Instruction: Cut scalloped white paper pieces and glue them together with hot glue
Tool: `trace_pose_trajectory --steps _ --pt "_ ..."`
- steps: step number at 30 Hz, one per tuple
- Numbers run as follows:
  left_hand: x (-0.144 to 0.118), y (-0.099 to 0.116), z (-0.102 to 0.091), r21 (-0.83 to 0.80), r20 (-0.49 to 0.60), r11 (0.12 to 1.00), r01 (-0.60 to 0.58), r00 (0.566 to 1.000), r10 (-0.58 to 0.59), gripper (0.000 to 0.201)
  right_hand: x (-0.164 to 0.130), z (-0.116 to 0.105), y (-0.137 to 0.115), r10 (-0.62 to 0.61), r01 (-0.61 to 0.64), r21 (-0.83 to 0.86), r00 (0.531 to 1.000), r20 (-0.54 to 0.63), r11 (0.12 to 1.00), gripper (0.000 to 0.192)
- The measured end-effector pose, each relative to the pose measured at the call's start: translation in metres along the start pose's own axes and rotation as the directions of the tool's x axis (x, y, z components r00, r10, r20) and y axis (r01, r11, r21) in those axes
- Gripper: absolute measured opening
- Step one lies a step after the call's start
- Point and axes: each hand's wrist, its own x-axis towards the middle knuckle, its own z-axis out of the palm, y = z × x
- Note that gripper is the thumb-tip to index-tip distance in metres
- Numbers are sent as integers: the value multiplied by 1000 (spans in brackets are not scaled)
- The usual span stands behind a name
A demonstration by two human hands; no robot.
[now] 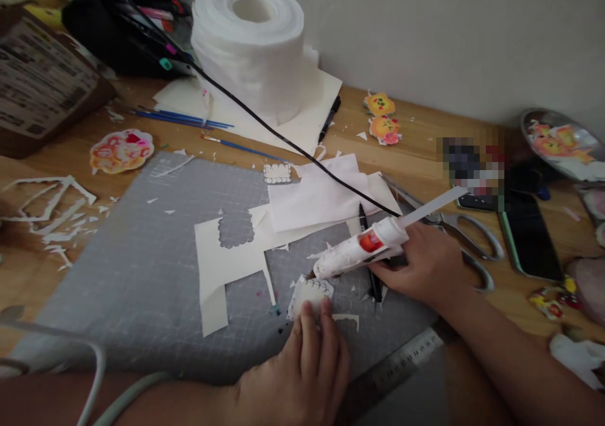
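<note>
My right hand (428, 265) is wrapped round a white hot glue gun (362, 246) with a red-orange patch on its side. A whitish glue stick (432, 204) sticks out of its back, and a black cord runs from it toward the upper left. The nozzle tip is at the upper edge of a small white paper cut-out (308, 293) with a scalloped, black-inked border; whether they touch I cannot tell. My left hand (314, 356) holds this cut-out with its fingertips on the lower part. Its thumb is hidden.
Under the work lies a grey cutting mat (155, 275) with cut white paper (215, 268), a folded white sheet (316, 193), a black pen (374, 284) and a metal ruler (406, 360). Scissors (491, 246), a phone (532, 237) and a metal bowl (529, 123) stand right. A large white roll (248, 60) stands behind.
</note>
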Motion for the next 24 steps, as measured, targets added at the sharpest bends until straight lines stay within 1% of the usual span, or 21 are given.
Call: trace_pose_trajectory --steps 2,4,6,13,16,24 --pt "1 0 -1 4 28 1000 0 1000 0 31 2 -3 0 -53 52 -28 998 -18 998 25" --pt "1 0 -1 11 45 1000 -14 999 13 31 5 -5 -1 -75 74 -52 997 -20 996 23" --pt "1 0 -2 16 37 1000 -20 999 20 31 7 -8 -2 -85 84 -60 996 -14 995 22" --pt "0 1 -2 18 4 1000 -5 1000 5 29 9 -14 -7 -71 72 -83 997 23 994 17" --pt "1 3 -3 16 4 1000 10 1000 -10 29 10 -16 -8 -52 55 -78 998 44 995 17" --pt "1 6 -5 8 26 999 34 999 -35 29 12 -19 -9 -70 74 -74 996 50 995 14"
